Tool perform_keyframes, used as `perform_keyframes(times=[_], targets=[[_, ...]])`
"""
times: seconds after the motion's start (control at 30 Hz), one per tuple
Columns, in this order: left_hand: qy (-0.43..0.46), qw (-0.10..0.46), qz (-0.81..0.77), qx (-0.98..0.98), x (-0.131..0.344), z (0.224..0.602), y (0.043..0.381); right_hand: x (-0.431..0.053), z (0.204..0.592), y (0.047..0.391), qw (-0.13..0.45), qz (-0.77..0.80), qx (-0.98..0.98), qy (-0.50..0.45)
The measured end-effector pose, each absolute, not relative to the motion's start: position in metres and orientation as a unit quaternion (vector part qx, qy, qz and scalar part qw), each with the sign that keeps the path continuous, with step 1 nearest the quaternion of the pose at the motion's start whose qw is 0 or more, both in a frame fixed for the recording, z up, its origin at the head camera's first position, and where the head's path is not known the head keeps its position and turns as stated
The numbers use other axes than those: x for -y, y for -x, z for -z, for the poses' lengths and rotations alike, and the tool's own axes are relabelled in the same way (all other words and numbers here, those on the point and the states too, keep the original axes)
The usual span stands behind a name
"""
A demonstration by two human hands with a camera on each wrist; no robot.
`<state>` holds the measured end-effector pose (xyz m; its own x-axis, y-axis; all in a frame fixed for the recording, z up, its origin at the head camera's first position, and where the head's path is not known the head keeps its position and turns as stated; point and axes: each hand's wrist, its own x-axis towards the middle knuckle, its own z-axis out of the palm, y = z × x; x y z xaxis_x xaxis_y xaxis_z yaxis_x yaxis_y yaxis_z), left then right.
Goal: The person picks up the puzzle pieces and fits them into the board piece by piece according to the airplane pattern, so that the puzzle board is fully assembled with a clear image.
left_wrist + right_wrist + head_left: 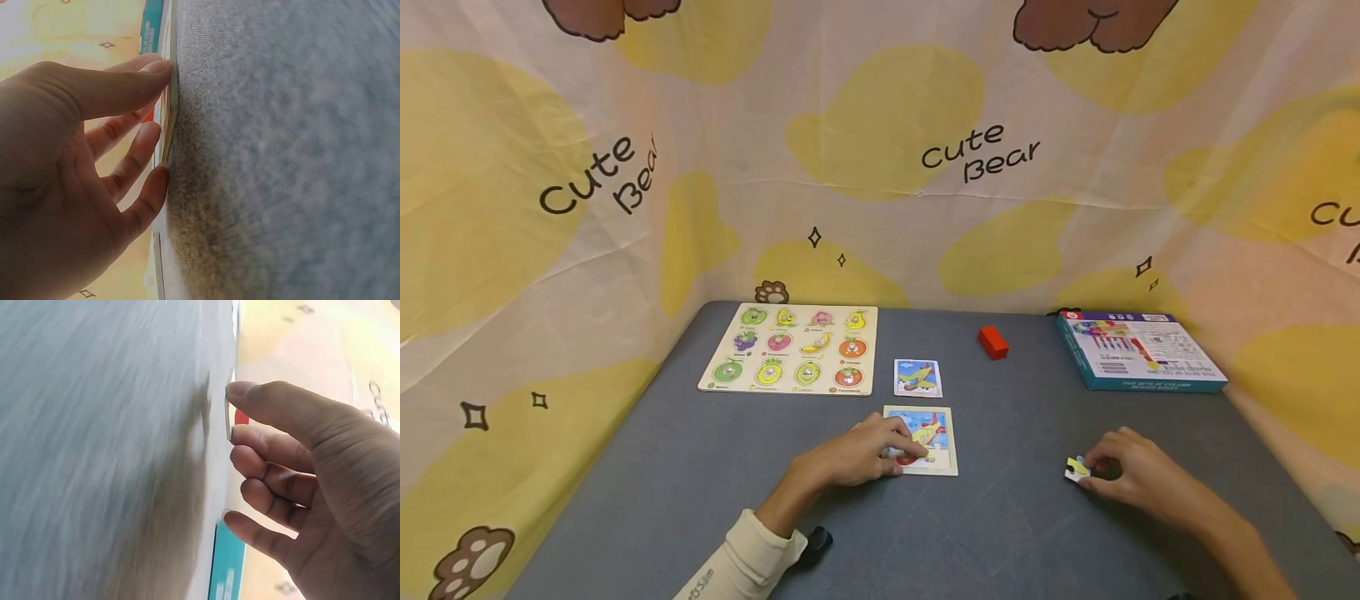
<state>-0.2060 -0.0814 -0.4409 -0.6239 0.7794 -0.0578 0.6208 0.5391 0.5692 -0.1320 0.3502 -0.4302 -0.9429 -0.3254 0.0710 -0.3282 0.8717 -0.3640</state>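
Note:
My left hand (868,450) rests on a small wooden puzzle board (953,442) with an airplane picture, its fingers spread over the left part. In the left wrist view, the thumb and fingertips of this hand (94,144) touch the board edge-on. Out to the right, my right hand (1138,471) pinches a puzzle piece (1077,469) with yellow, white and blue on it, between thumb and forefinger. The piece (227,415) appears as a thin edge in the right wrist view, raised over the table. Just behind the board lies an airplane picture card (917,378).
A fruit peg puzzle (797,350) lies at the back left of the grey table (1000,533). Toward the back stands a red block (993,342). A flat teal-edged box (1142,352) lies at the back right. Printed cloth (880,167) walls enclose the table.

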Motion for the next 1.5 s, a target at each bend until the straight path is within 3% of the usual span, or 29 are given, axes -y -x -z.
perform_keyframes(times=[0.17,0.83,1.5], targets=[[-0.406,0.154,-0.255,-0.864,0.081,0.442,0.206,-0.322,0.426,0.146,-0.032,-0.190,0.962,-0.191],[-0.416,0.137,-0.255,-0.862,0.081,0.442,0.207,-0.221,0.426,0.185,-0.028,-0.164,0.936,-0.311],[-0.412,0.134,-0.258,-0.864,0.081,0.444,0.207,-0.192,0.430,0.194,-0.066,-0.170,0.932,-0.314]])
